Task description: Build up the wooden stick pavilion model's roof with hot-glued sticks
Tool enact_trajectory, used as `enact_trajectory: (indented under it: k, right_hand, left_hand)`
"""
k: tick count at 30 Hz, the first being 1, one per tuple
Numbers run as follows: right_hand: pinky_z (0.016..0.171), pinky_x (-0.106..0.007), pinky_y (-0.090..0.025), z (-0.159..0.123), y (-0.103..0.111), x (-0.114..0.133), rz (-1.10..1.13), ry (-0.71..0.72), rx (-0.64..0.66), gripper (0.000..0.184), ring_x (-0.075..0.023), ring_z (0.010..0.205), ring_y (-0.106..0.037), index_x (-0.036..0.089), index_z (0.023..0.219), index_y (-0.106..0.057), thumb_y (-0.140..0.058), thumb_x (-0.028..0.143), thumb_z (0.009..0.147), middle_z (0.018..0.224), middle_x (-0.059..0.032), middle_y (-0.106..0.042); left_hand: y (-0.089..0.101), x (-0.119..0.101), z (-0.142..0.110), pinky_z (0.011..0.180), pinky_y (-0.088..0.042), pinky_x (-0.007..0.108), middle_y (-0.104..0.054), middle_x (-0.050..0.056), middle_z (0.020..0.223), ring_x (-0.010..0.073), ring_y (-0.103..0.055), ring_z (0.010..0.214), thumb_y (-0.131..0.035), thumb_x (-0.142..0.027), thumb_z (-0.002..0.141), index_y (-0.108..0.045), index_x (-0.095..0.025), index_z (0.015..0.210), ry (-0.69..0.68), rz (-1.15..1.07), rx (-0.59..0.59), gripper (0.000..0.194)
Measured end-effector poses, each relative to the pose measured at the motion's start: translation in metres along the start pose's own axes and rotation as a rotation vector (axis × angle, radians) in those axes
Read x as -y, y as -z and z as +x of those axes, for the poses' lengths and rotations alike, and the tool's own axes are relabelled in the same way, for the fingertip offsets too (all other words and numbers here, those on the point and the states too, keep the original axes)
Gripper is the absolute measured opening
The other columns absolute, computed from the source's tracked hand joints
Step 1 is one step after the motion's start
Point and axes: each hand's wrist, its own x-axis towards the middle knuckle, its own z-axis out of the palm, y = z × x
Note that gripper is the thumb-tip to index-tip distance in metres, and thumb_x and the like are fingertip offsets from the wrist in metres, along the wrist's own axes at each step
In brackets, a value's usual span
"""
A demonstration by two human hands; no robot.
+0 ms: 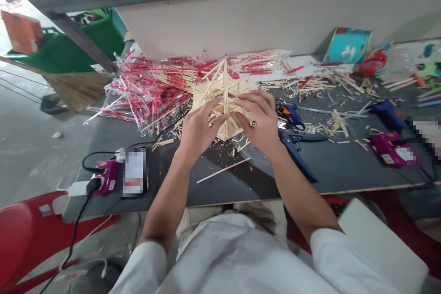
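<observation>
A pale model built of thin wooden sticks [225, 87] stands on the dark table, with a pointed frame rising from a layered, star-like base. My left hand [200, 126] grips its near left side, thumb and fingers curved around the sticks. From the right, my right hand [262, 121] holds the same model, with its thumb and fingertips at the central upright. The exact contact points are partly hidden by my fingers. One loose stick [223, 170] lies on the table in front of the model.
Red-and-clear plastic packets [138, 87] pile up behind on the left. To the right lie blue-handled cutters [298, 156], a blue glue gun [292, 115] and scattered stick pieces [303, 87]. A phone [134, 172] and purple power adapter [106, 177] sit at the left edge.
</observation>
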Motion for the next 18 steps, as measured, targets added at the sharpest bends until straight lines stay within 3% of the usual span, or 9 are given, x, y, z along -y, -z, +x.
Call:
enact_trajectory:
  k: [4, 8, 12, 15, 18]
  right_hand:
    - [0.114, -0.059, -0.051, -0.015, -0.012, 0.003, -0.049, -0.017, -0.030, 0.030, -0.0300, 0.133, -0.060, 0.037, 0.127, -0.070, -0.059, 0.027, 0.101, 0.131, -0.0015, -0.076]
    - [0.112, -0.058, -0.053, -0.026, -0.014, -0.002, -0.024, -0.072, -0.138, 0.030, -0.0300, 0.130, -0.062, 0.033, 0.130, -0.068, -0.061, 0.030, 0.100, 0.134, -0.0078, -0.072]
    - [0.108, -0.055, -0.056, -0.037, -0.013, -0.021, 0.061, -0.249, -0.211, 0.037, -0.0303, 0.128, -0.063, 0.025, 0.135, -0.065, -0.063, 0.039, 0.100, 0.134, -0.0146, -0.068]
    - [0.114, -0.056, -0.050, -0.046, -0.012, -0.038, 0.093, -0.310, -0.205, 0.042, -0.0310, 0.134, -0.060, 0.023, 0.136, -0.065, -0.063, 0.046, 0.100, 0.139, -0.0158, -0.067]
    - [0.111, -0.050, -0.054, -0.054, -0.015, -0.054, 0.248, -0.415, -0.198, 0.050, -0.0279, 0.135, -0.062, 0.024, 0.142, -0.061, -0.058, 0.055, 0.102, 0.145, -0.0158, -0.064]
  left_hand:
    - [-0.009, 0.000, -0.005, 0.087, -0.054, 0.031, -0.081, 0.008, 0.107, 0.0183, -0.075, 0.091, -0.064, -0.046, 0.103, -0.066, -0.023, 0.143, -0.004, 0.022, -0.041, 0.047]
    - [-0.014, 0.005, -0.017, 0.085, -0.054, 0.030, -0.080, 0.007, 0.102, 0.0176, -0.073, 0.087, -0.063, -0.046, 0.103, -0.068, -0.022, 0.138, 0.051, 0.036, -0.064, 0.042]
    - [-0.014, 0.016, -0.034, 0.082, -0.052, 0.029, -0.080, 0.007, 0.101, 0.0172, -0.074, 0.088, -0.058, -0.043, 0.105, -0.072, -0.021, 0.118, 0.163, 0.055, -0.084, 0.029]
    - [-0.013, 0.025, -0.045, 0.080, -0.049, 0.029, -0.078, 0.005, 0.091, 0.0167, -0.072, 0.078, -0.056, -0.044, 0.105, -0.071, -0.022, 0.116, 0.215, 0.069, -0.111, 0.029]
    - [-0.016, 0.033, -0.054, 0.079, -0.047, 0.031, -0.076, 0.005, 0.089, 0.0178, -0.069, 0.078, -0.056, -0.046, 0.104, -0.069, -0.022, 0.114, 0.261, 0.088, -0.111, 0.029]
